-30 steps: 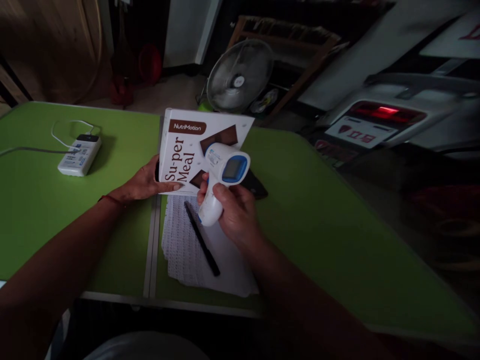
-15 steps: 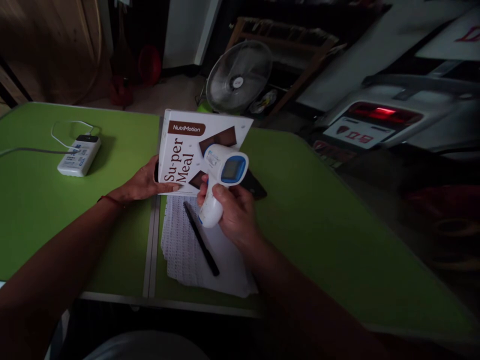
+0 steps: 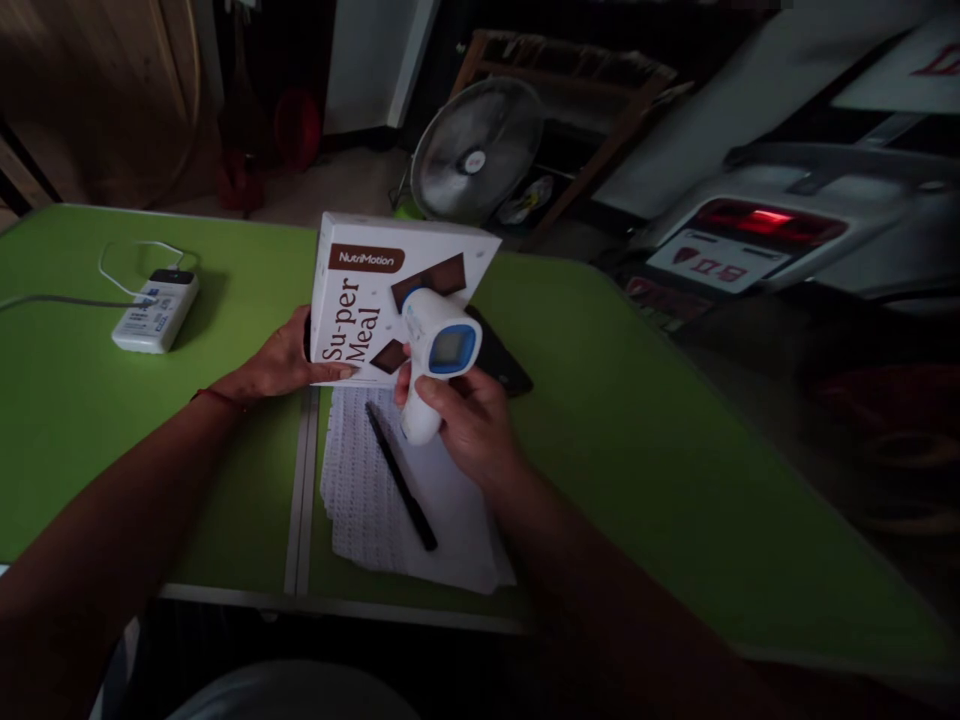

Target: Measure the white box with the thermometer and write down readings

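Observation:
My left hand (image 3: 289, 355) grips the lower left corner of a white box (image 3: 360, 225) lettered "NutriMotion Su-per Meal", its thumb lying across the front. The box is held up, tilted, with its printed face towards me. In my right hand (image 3: 480, 420) is a white and blue infrared thermometer (image 3: 424, 415), my fingers wrapped round its handle. The thermometer's small grey screen faces me, and its body covers part of the box front. Below both lie printed sheets of paper (image 3: 465, 540) with a black pen (image 3: 401, 478) on top.
A dark flat object (image 3: 504, 360) lies partly hidden behind the box and thermometer. On the left of the green table (image 3: 615, 450) sits a white power strip (image 3: 157, 312) with cables. Beyond the table stand a fan (image 3: 474, 155) and a vehicle with a red light (image 3: 765, 225).
The thermometer has shifted slightly left and turned a little. The box has tilted, so more of its left side and top edge shows. Both hands keep their hold.

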`<state>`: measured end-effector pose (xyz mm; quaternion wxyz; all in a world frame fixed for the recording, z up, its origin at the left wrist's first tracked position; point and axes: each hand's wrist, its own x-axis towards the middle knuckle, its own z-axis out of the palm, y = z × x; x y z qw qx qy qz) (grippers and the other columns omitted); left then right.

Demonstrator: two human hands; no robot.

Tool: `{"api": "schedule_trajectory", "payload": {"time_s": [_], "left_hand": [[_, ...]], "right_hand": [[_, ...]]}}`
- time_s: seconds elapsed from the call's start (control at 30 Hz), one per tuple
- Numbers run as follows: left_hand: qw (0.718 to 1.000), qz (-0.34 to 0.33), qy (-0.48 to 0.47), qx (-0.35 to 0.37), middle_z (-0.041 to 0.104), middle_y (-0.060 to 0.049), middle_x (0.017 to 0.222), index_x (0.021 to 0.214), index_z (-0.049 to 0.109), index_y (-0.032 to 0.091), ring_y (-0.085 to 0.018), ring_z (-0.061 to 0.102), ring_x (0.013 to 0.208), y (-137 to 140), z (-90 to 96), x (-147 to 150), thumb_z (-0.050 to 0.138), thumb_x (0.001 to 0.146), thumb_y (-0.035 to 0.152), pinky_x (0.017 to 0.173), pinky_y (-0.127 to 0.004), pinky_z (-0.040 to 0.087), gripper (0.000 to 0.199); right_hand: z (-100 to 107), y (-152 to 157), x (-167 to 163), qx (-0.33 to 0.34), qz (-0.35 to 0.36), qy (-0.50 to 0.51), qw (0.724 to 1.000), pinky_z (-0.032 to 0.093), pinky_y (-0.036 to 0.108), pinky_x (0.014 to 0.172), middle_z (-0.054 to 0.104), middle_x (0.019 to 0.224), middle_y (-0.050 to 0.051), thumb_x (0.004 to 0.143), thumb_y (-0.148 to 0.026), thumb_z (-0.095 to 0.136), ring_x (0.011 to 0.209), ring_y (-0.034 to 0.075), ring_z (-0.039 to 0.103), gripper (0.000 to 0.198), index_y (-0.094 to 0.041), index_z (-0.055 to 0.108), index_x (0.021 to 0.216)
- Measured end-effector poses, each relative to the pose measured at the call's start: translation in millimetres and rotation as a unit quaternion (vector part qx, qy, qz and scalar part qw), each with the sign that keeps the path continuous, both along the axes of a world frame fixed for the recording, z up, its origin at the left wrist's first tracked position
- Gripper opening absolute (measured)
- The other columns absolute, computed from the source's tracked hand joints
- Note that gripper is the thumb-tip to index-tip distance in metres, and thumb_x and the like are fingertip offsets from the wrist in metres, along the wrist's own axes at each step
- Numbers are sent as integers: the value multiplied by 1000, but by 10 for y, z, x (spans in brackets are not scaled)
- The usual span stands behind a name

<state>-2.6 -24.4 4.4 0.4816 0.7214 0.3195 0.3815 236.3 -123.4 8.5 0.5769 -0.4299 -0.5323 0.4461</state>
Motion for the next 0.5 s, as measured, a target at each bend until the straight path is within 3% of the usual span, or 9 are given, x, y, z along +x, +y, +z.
{"api": "schedule_trajectory", "payload": {"time_s": [0.2,0.3,0.5], "left_hand": [[1000,-14,0,21,74,-17,142,141,58,22,-46,69,138,59,-9,-63,103,70,50,113,-65,64,89],[999,2,-4,36,72,-16,145,145,57,20,-47,65,142,80,-43,-72,104,68,54,118,-65,59,96],[990,83,18,112,66,-19,149,140,59,19,-47,57,149,169,-160,-85,97,75,57,130,-64,47,84]], "right_hand": [[73,7,138,-3,29,-56,998,65,42,72,74,85,1,75,-43,93,77,21,70,27,-27,77,89],[157,-16,246,-25,48,-136,989,63,40,68,78,85,3,74,-43,96,76,23,72,31,-25,80,92],[181,50,692,-40,73,-363,928,62,37,64,87,100,7,73,-33,94,81,27,79,35,-27,87,107]]}}
